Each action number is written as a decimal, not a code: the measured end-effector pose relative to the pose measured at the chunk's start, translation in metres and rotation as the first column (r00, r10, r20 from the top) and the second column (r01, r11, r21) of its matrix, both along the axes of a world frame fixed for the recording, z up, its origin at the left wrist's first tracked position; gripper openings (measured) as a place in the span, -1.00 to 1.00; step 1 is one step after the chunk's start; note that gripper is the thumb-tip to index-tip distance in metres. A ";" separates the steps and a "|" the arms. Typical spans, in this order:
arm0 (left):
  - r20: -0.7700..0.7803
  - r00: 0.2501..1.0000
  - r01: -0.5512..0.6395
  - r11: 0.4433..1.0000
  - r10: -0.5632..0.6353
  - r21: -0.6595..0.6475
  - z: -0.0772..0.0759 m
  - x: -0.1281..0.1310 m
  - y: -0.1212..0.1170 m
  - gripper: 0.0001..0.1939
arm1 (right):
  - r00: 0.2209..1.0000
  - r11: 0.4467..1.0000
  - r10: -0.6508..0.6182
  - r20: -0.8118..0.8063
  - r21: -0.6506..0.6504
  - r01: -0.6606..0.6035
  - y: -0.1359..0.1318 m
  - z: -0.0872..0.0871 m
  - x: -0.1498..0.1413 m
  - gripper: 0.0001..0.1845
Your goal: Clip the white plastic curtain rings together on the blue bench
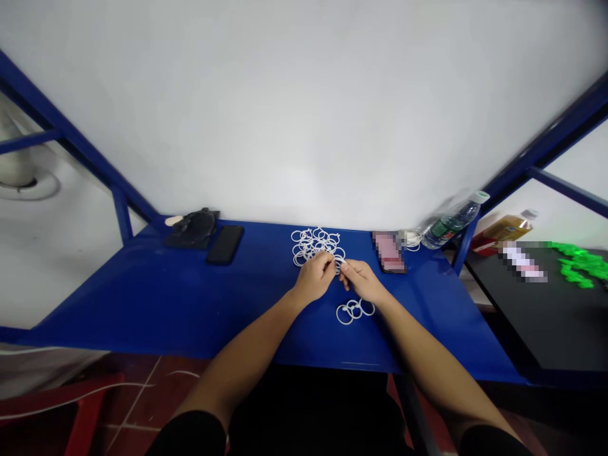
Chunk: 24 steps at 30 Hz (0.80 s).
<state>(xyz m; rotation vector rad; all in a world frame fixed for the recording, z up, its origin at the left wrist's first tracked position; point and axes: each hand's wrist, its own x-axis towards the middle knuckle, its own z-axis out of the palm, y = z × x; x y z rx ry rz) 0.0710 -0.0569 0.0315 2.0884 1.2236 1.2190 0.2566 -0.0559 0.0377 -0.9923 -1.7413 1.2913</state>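
My left hand [314, 277] and my right hand [361, 278] meet over the middle of the blue tabletop. Between their fingertips is a white ring [339, 259], pinched from both sides and partly covered by the fingers. Just behind the hands lies a loose pile of white rings [304, 236], several with small stems or tabs sticking out. A few more white rings [345, 315] rest together on the tabletop in front of my right hand, overlapping one another.
A black phone [225, 245] and a dark crumpled item [194, 229] lie left. To the right are a lit phone [389, 252], a white cable [411, 239] and a leaning water bottle [451, 223]. A black side table [536, 316] holds green pieces [582, 263]. Blue frame bars [121, 212] flank the tabletop.
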 end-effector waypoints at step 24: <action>-0.298 0.953 -0.067 0.998 0.059 -0.015 -0.003 -0.029 0.020 -0.83 | 0.672 0.889 0.179 0.718 0.175 -0.423 -0.007 0.011 0.011 -0.92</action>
